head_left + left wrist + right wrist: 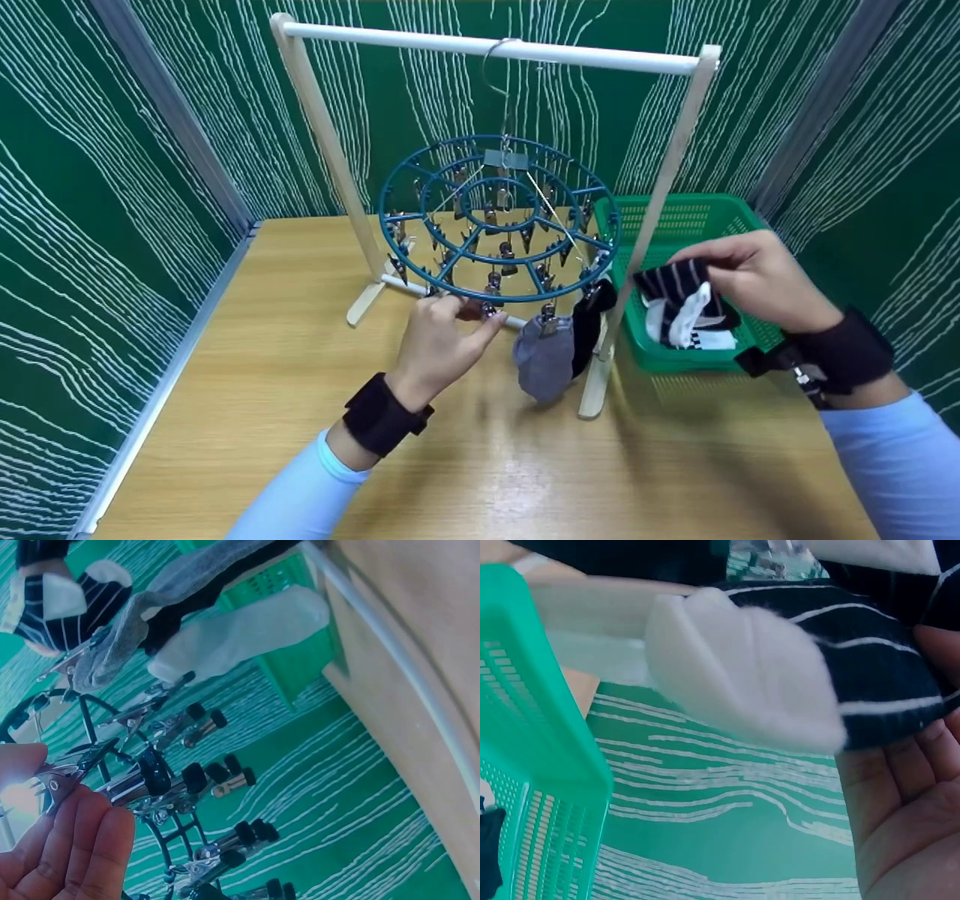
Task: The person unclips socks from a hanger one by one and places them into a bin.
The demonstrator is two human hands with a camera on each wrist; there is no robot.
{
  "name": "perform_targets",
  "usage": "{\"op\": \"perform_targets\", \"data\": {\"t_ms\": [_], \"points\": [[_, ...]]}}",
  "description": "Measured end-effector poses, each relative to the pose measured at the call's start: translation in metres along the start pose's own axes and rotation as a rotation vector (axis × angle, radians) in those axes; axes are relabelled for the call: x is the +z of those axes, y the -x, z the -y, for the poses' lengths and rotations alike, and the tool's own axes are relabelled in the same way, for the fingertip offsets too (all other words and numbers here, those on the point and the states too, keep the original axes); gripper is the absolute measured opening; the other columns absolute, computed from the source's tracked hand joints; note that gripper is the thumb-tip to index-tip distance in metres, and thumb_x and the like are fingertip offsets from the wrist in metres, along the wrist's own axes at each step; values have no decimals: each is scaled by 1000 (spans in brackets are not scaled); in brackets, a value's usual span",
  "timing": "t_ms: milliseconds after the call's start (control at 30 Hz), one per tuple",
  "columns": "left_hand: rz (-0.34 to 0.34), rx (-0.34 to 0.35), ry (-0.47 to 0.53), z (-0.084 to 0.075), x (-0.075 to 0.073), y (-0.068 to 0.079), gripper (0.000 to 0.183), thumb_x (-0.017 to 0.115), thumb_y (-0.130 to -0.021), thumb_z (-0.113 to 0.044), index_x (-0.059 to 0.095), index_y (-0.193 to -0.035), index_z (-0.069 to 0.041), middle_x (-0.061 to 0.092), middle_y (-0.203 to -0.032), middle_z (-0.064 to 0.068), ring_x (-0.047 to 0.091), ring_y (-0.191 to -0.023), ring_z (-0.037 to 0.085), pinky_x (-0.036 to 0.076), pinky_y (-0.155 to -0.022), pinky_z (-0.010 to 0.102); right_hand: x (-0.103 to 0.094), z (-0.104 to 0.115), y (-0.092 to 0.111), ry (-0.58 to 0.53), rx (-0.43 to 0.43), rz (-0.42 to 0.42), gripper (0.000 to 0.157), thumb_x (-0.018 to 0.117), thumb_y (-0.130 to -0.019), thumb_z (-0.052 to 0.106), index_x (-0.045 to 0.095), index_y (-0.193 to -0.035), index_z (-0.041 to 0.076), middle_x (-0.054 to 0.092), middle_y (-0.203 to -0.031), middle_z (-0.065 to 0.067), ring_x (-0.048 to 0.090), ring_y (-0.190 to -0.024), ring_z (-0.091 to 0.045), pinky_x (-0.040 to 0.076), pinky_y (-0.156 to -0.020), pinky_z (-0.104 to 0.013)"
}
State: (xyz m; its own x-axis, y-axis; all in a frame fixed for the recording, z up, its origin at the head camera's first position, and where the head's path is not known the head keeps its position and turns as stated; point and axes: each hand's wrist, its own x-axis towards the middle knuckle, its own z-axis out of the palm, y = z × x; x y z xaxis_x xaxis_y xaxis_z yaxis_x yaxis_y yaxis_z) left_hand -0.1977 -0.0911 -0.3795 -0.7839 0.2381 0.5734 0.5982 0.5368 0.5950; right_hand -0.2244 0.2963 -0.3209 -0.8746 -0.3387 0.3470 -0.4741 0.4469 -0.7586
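A round blue clip hanger (517, 298) hangs by its hook from a white bar. At its front edge my left hand (442, 341) pinches a metal clip (64, 776) between thumb and fingers. My right hand (772, 281), over the green basket (679, 201), grips a black sock with white stripes (664, 283) and white patches, seen close in the right wrist view. To the right of my left hand, a grey sock (544, 364) and a black sock (587, 337) hang from clips. A white sock (247, 634) hangs beyond them in the left wrist view.
The white bar (600, 57) rests on two wooden uprights, the right one (671, 169) standing between hanger and basket. More black and white socks (712, 340) lie in the basket. Several unused clips dangle from the rings. Green panels with white lines enclose the wooden table (247, 420).
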Motion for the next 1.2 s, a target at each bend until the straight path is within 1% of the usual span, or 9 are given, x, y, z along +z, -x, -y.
{"op": "perform_targets", "data": {"t_ms": [267, 400, 567, 600, 733, 867, 967, 1067, 1200], "points": [[-6, -4, -6, 1, -1, 0, 22, 83, -97, -20, 81, -91, 2, 82, -86, 14, 78, -81, 28, 64, -82, 45, -23, -17, -13, 31, 84, -66, 26, 59, -100, -11, 82, -112, -6, 82, -91, 16, 68, -75, -2, 55, -60, -15], [-5, 6, 10, 1, -1, -1, 19, 83, -97, -18, 81, -93, 1, 82, -86, 12, 79, -81, 26, 65, -81, 42, -35, -27, -20, 35, 144, -100, 30, 57, -100, -10, 83, -114, -1, 80, -93, 20, 59, -65, 0, 47, -53, -17], [10, -10, 28, 3, -2, -1, 19, 82, -98, -16, 81, -95, 2, 83, -88, 12, 79, -82, 26, 66, -81, 41, -40, -46, -31, 84, 257, -94, 29, 57, -104, -2, 80, -121, -3, 78, -93, 25, 65, -74, 1, 51, -60, -17], [15, -16, 29, 3, -2, -1, 20, 83, -98, -17, 81, -95, 2, 83, -89, 12, 79, -83, 26, 66, -82, 41, -41, -51, -33, 105, 281, -83, 29, 57, -104, -1, 79, -123, -5, 77, -94, 26, 66, -80, 0, 52, -64, -17], [14, -19, 22, 3, -2, -1, 21, 83, -98, -18, 80, -95, 3, 83, -89, 14, 79, -83, 27, 65, -83, 43, -43, -69, -42, 204, 355, 2, 32, 58, -108, 6, 72, -133, -8, 77, -106, 17, 60, -82, 2, 47, -66, -18], [0, -5, 8, 3, -2, 0, 20, 84, -97, -18, 80, -92, 1, 82, -87, 14, 79, -81, 27, 65, -81, 42, -48, -87, -51, 277, 407, 95, 35, 61, -110, 15, 71, -134, -8, 81, -112, -1, 61, -82, 6, 48, -72, -15], [-2, 1, 1, 3, -3, 0, 20, 84, -97, -19, 80, -91, 0, 82, -87, 13, 79, -81, 27, 65, -81, 42, -49, -100, -55, 309, 428, 160, 36, 63, -110, 18, 72, -132, -9, 83, -105, -5, 63, -78, 4, 49, -71, -16], [-2, 8, -3, 3, -2, 0, 21, 83, -98, -19, 80, -91, 1, 82, -87, 13, 79, -82, 28, 66, -81, 42, -47, -112, -57, 333, 430, 242, 34, 65, -109, 18, 74, -128, -9, 81, -91, 1, 58, -68, 0, 46, -66, -20], [-3, 8, -5, 3, -3, 0, 21, 83, -98, -19, 80, -91, 1, 82, -88, 14, 79, -82, 29, 65, -81, 43, -40, -125, -59, 358, 431, 374, 30, 66, -108, 17, 78, -117, -9, 60, -68, 8, 41, -56, -8, 38, -58, -28]]}}
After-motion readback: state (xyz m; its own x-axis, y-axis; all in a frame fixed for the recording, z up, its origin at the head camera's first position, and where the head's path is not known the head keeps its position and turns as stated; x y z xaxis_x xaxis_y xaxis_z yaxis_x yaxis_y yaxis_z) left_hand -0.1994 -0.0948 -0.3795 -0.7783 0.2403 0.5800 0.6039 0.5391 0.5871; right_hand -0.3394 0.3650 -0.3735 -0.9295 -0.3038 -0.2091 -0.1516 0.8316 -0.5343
